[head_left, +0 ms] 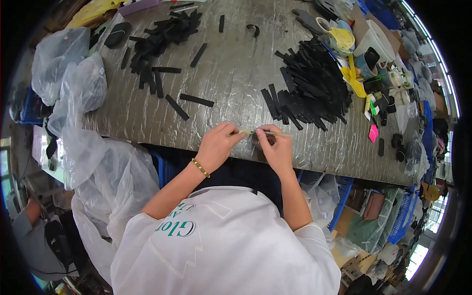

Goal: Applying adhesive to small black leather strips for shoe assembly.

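Over the near edge of the table, both my hands are close together, fingertips almost meeting. My left hand (217, 141) is closed in a pinch; what lies between its fingers is too small to make out. Pinched in my right hand (277, 147) is a thin pale stick (281, 134), its tip pointing toward the left fingertips. Whether it is a brush or another slim tool does not show. A large heap of flat black strips (314, 83) lies beyond my right hand. Ahead of my left hand are a loose black strip (196, 100) and another black strip (177, 107).
A second heap of black strips (162, 42) lies far left on the film-covered table (231, 69). Clear plastic bags (110, 177) hang at the left edge. Tape, cups and a white tub (376, 42) crowd the right side. A blue crate (405, 216) stands below right.
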`<state>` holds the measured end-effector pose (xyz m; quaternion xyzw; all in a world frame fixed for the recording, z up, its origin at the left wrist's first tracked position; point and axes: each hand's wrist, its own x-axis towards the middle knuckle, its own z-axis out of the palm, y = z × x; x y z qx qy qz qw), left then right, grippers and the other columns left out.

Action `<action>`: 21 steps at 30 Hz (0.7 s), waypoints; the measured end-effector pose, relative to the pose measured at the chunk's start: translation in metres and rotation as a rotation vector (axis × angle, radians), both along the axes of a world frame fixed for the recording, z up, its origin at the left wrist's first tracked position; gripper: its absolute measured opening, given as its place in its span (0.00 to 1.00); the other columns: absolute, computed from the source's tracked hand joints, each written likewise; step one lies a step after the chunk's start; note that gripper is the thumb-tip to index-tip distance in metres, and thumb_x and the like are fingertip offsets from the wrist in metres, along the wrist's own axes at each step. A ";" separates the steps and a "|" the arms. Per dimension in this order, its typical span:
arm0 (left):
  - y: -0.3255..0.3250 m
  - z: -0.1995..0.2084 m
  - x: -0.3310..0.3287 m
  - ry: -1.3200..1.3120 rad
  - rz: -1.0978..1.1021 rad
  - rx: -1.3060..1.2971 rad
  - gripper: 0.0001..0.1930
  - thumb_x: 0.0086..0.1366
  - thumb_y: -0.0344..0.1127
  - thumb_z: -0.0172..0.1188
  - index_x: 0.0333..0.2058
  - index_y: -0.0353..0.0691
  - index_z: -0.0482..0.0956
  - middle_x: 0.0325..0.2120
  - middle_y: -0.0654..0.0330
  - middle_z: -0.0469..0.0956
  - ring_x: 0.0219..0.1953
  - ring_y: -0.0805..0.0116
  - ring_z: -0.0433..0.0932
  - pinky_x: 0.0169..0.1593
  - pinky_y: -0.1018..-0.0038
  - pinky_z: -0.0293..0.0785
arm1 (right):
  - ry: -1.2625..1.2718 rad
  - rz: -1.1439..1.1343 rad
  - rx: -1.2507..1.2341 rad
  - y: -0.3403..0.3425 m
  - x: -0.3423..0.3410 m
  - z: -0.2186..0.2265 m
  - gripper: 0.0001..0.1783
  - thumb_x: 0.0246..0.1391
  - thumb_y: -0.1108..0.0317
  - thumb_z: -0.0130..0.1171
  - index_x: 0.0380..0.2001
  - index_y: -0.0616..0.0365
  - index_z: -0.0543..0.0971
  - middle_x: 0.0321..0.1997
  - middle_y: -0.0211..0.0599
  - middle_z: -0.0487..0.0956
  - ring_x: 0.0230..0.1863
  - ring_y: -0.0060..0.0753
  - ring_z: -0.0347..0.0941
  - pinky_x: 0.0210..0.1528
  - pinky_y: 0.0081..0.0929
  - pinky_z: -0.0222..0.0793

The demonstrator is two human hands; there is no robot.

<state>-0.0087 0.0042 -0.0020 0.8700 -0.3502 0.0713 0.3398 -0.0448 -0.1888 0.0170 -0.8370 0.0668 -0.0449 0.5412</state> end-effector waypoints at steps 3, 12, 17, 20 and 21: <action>0.000 0.001 -0.001 0.047 -0.004 0.004 0.18 0.54 0.23 0.58 0.43 0.45 0.85 0.32 0.61 0.75 0.38 0.60 0.76 0.40 0.66 0.75 | -0.031 0.004 -0.055 0.001 0.000 0.003 0.08 0.59 0.71 0.62 0.34 0.68 0.81 0.31 0.42 0.82 0.27 0.29 0.79 0.31 0.25 0.73; -0.001 0.001 0.000 0.038 0.000 -0.005 0.18 0.54 0.23 0.58 0.43 0.45 0.85 0.32 0.62 0.75 0.37 0.61 0.76 0.40 0.67 0.75 | -0.054 0.006 -0.061 -0.001 0.001 -0.006 0.09 0.59 0.70 0.62 0.35 0.68 0.81 0.33 0.44 0.82 0.28 0.36 0.80 0.34 0.27 0.74; -0.001 0.001 0.000 0.039 0.004 -0.010 0.18 0.53 0.23 0.58 0.43 0.46 0.85 0.32 0.63 0.75 0.37 0.61 0.76 0.40 0.67 0.75 | -0.106 0.039 -0.108 0.000 0.000 -0.002 0.08 0.59 0.71 0.61 0.35 0.68 0.81 0.33 0.44 0.82 0.29 0.37 0.80 0.34 0.28 0.75; 0.000 -0.003 0.000 0.042 0.009 -0.023 0.19 0.54 0.23 0.58 0.45 0.45 0.84 0.32 0.62 0.75 0.37 0.61 0.76 0.40 0.67 0.76 | -0.088 0.064 -0.118 0.002 -0.002 0.006 0.08 0.59 0.71 0.61 0.35 0.68 0.81 0.34 0.44 0.82 0.30 0.38 0.80 0.34 0.29 0.75; 0.001 -0.004 0.001 0.049 0.013 -0.030 0.19 0.55 0.24 0.57 0.47 0.44 0.82 0.32 0.62 0.75 0.38 0.61 0.76 0.41 0.67 0.76 | -0.063 0.075 -0.107 0.004 -0.002 0.008 0.08 0.59 0.71 0.61 0.35 0.68 0.81 0.34 0.44 0.82 0.30 0.38 0.80 0.34 0.29 0.75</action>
